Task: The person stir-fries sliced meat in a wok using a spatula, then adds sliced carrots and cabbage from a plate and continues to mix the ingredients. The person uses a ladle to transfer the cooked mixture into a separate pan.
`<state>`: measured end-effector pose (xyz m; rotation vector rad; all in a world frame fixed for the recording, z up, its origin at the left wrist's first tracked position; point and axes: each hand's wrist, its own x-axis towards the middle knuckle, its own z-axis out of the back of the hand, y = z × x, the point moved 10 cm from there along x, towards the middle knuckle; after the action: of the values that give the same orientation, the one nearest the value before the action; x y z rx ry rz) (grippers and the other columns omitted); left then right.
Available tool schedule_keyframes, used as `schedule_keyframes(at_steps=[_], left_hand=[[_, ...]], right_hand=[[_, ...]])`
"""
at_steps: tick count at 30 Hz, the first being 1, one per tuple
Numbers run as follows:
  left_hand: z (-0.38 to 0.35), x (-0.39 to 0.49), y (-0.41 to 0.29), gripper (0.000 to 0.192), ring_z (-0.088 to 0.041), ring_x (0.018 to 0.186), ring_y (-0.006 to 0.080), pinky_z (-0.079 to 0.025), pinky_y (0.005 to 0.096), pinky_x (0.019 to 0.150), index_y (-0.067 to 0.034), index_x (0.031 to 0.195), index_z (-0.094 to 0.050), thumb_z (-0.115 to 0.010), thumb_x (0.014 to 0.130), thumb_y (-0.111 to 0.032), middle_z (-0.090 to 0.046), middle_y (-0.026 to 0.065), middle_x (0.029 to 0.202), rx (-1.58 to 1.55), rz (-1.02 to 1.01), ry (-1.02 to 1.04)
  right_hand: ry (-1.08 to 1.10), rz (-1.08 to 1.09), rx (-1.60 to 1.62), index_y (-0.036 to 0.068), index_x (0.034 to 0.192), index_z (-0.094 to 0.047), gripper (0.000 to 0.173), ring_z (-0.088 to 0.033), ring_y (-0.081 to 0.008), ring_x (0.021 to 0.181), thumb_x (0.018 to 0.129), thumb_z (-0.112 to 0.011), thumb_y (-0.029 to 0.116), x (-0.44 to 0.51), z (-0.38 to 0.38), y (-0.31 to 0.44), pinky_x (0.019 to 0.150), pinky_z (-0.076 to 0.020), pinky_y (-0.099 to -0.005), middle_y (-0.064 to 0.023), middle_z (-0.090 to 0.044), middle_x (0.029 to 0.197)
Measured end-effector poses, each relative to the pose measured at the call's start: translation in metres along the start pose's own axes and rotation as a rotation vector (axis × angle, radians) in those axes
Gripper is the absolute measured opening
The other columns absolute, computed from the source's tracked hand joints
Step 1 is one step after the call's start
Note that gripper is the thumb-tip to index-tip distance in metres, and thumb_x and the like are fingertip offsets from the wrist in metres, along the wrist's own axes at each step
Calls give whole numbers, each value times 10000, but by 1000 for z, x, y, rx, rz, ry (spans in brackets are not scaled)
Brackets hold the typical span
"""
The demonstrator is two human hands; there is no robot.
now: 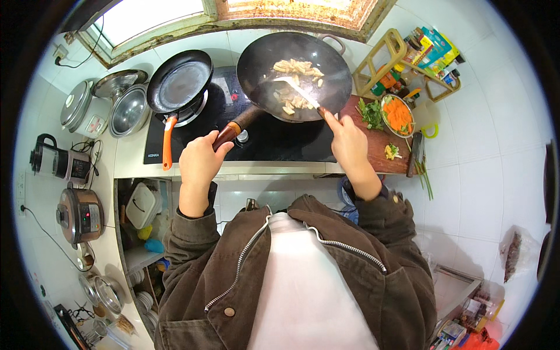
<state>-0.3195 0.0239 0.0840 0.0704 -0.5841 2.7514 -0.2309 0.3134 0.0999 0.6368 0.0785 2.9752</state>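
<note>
My left hand (202, 158) is closed around the wooden handle (227, 135) of a dark wok (253, 74) on the right side of a black gas hob (280, 151). In my right hand (349, 142) is the brown handle of a spatula (302, 92), whose pale blade lies among pieces of light-coloured food (293, 66) in the wok. The food is spread over the wok's middle in an upper and a lower group. Left of the wok, a black frying pan (179, 81) with an orange handle sits over the left burner.
Right of the hob, a wooden chopping board (380, 151) bears green herbs (370, 113), a bowl of sliced carrots (397, 115), chopped bits (392, 151) and a knife (414, 154). A seasoning rack (389, 48) stands behind. Metal bowls (129, 111) and a rice cooker (87, 109) are at left.
</note>
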Motion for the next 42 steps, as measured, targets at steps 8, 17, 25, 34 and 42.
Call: schedule_keyframes(at_steps=[8,17,25,34,42], left_hand=[[-1,-2,1,318,-654,723,349,-496,451,605,-123,920,-659,-715,790,-407,-655,134,738,9,8,-18],[-4,-3,1,336,-658,730,345,-501,449,603,-115,917,-655,-715,791,-421,-660,133,747,16,33,5],[-4,-2,-2,340,-658,726,341,-496,451,599,-112,901,-650,-712,792,-427,-657,132,745,43,9,8],[-4,-3,0,357,-659,737,340,-505,439,613,-119,976,-672,-709,795,-425,-661,134,763,15,4,4],[-4,-4,-1,356,-661,739,338,-507,436,613,-122,979,-675,-712,793,-423,-662,132,761,14,-4,3]], right_hand=[[68,-148,-203,330,1241,-621,489,-621,-296,666,840,-530,65,-3,25,-57,583,-501,-413,-94,-518,789],[98,-50,-122,325,1301,-564,499,-626,-304,663,865,-518,88,-3,-4,-16,585,-516,-434,-104,-519,819],[48,-34,-207,293,1237,-607,413,-624,-283,659,881,-509,108,10,13,-33,556,-502,-413,-93,-518,789],[115,-42,-175,338,1180,-663,462,-587,-277,622,827,-540,67,-20,114,-42,551,-471,-395,-67,-498,715],[197,0,-242,306,1156,-665,394,-615,-309,654,866,-499,98,17,51,-12,563,-491,-414,-98,-528,748]])
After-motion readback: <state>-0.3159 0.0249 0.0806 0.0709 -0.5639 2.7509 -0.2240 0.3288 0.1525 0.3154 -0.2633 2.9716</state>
